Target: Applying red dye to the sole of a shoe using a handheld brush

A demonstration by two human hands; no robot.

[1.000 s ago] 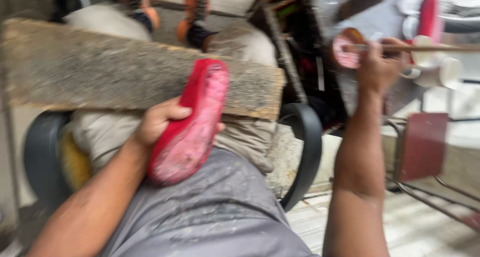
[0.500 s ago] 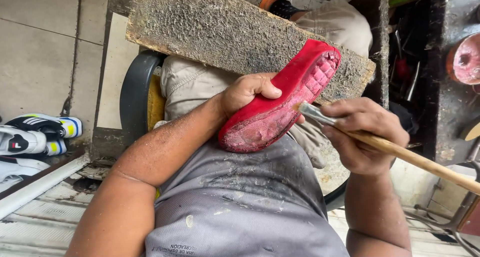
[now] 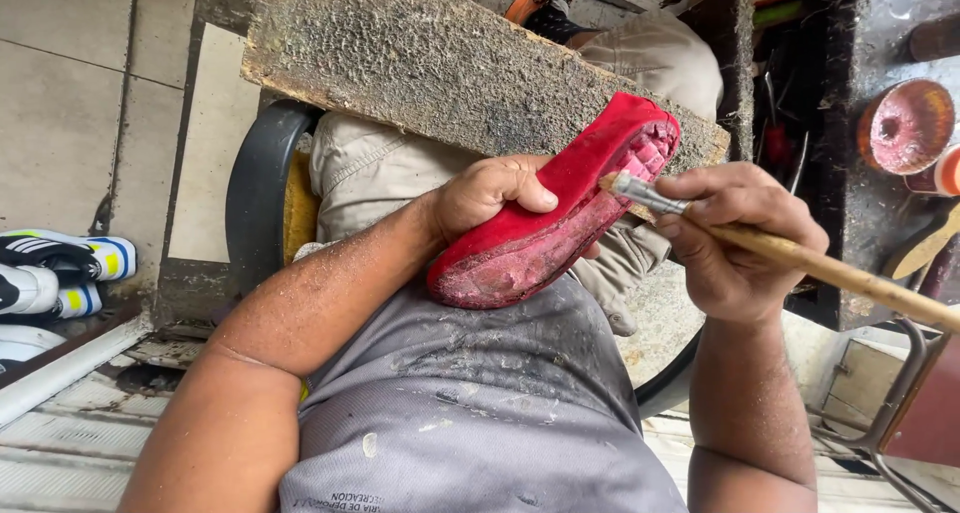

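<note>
My left hand [image 3: 490, 198] grips a red shoe [image 3: 545, 228] from its left side, sole turned toward me, resting on my grey-trousered lap. The shoe's underside looks rough and whitish-pink. My right hand [image 3: 735, 238] holds a wooden-handled brush [image 3: 800, 260], its metal ferrule and bristle tip touching the sole's edge near the toe end. The handle runs off to the lower right.
A rough, dusty board [image 3: 440, 63] lies across the lap behind the shoe. A round reddish tin [image 3: 905, 123] stands on a dark shelf at the right. Black-and-white sports shoes [image 3: 50, 273] lie on the floor at left. A metal frame [image 3: 900, 413] sits lower right.
One second ago my right hand reached to the tin at the right; it has since brought the brush back to the shoe's sole. The view has swung left and down.
</note>
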